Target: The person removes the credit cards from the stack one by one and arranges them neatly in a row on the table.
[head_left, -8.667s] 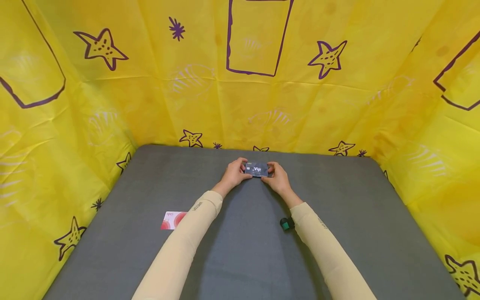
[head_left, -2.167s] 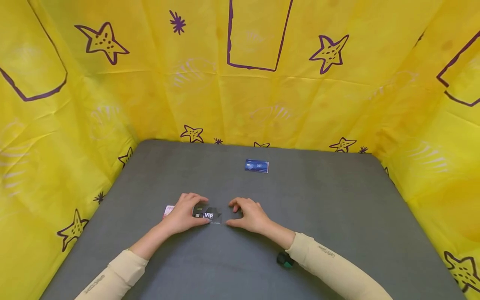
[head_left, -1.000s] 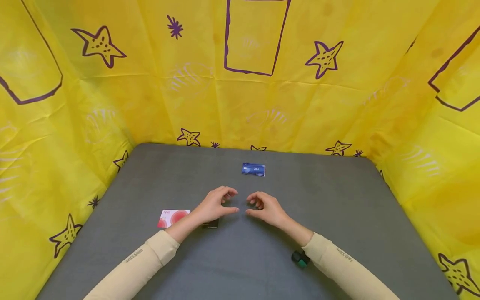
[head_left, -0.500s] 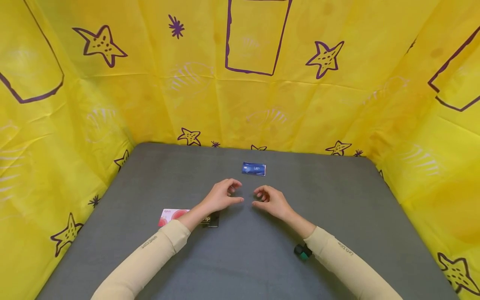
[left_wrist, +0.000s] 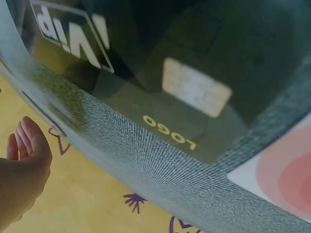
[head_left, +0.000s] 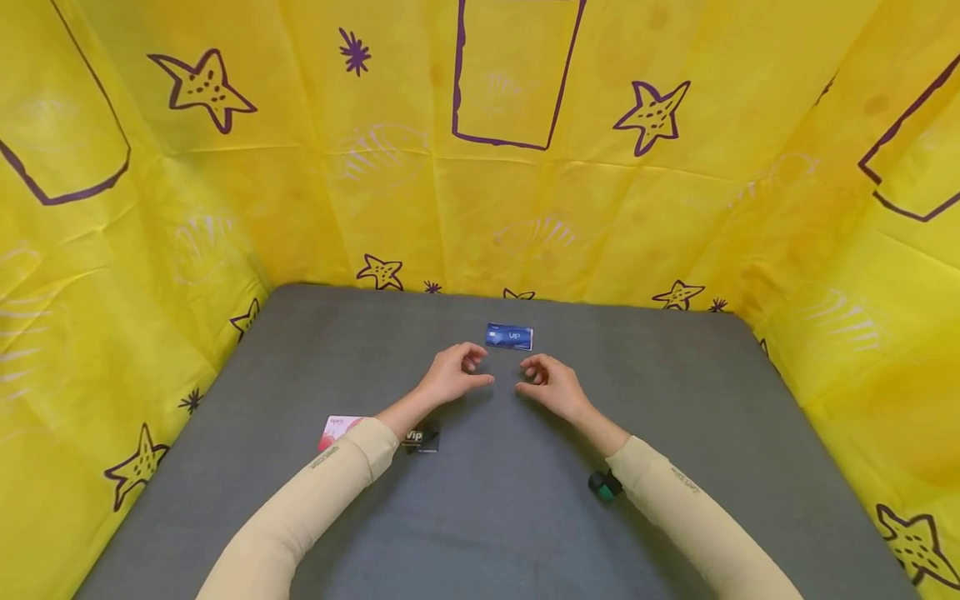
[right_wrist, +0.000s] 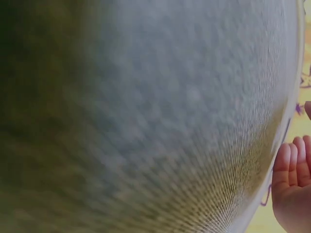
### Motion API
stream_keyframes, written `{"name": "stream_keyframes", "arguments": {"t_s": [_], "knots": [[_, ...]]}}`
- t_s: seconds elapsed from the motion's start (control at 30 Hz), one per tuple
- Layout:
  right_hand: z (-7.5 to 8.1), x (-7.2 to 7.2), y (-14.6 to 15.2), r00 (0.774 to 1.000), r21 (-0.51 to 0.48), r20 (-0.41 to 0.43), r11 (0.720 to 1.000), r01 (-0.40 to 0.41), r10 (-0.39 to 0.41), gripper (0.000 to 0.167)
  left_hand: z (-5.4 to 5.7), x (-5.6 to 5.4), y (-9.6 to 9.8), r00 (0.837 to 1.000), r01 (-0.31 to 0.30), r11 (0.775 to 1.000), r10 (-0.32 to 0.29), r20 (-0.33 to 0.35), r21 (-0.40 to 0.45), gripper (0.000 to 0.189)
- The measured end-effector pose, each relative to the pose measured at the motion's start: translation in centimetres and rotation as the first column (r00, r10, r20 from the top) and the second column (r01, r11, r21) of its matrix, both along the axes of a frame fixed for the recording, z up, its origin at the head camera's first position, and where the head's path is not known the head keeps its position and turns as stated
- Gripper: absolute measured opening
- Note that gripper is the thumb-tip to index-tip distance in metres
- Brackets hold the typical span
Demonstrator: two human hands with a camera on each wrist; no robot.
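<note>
A blue VIP card (head_left: pixel 510 337) lies flat near the back of the grey table, apparently on a lighter card whose edge shows at its right. Just in front of it, my left hand (head_left: pixel 453 374) and right hand (head_left: pixel 557 388) face each other, fingers loosely bent, nothing in either. Neither touches the blue card. Below the left forearm lies a black Vip card (head_left: pixel 424 441), partly hidden by it; the left wrist view shows the black card (left_wrist: pixel 199 87) close up. Beside it sits a pink-and-white card (head_left: pixel 341 427), partly covered by the sleeve.
Yellow cloth walls (head_left: pixel 480 208) with starfish drawings enclose the grey table (head_left: pixel 480 517) at the back and both sides. A small black-and-green device (head_left: pixel 603 485) is at the right cuff. The right wrist view mostly shows blurred grey cloth.
Earlier, both hands held the black card at the back; it was then set down beside the pink card. The hands have since let go and moved back and rightward toward the blue card.
</note>
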State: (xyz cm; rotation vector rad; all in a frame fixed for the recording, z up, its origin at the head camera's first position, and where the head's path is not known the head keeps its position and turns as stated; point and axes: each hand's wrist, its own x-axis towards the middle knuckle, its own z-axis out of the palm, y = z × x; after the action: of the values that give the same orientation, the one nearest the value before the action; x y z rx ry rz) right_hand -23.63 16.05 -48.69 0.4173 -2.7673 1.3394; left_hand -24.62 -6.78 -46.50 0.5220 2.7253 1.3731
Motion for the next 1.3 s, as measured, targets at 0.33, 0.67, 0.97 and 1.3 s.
{"name": "stream_keyframes", "arguments": {"t_s": [0.33, 0.67, 0.97, 1.3], "knots": [[0.1, -1.7, -0.1, 0.999, 0.007, 0.022, 0.999, 0.046, -0.047, 0.035, -0.5, -2.0, 0.6, 0.999, -0.05, 0.999, 0.05, 0.019, -0.01, 0.044], [-0.1, -3.1, -0.3, 0.996, 0.017, 0.033, 0.996, 0.084, -0.084, 0.036, -0.9, -3.3, 1.1, 0.996, -0.087, 0.996, 0.087, 0.023, -0.017, 0.042], [0.0, -4.3, -0.2, 0.992, 0.035, 0.026, 0.992, 0.124, -0.124, 0.037, -1.2, -4.4, 1.3, 0.992, -0.121, 0.993, 0.121, 0.037, -0.016, 0.042], [-0.1, -5.1, -0.3, 0.989, 0.042, 0.035, 0.989, 0.14, -0.141, 0.04, -1.4, -5.1, 1.7, 0.987, -0.153, 0.988, 0.154, 0.052, -0.023, 0.043]]}}
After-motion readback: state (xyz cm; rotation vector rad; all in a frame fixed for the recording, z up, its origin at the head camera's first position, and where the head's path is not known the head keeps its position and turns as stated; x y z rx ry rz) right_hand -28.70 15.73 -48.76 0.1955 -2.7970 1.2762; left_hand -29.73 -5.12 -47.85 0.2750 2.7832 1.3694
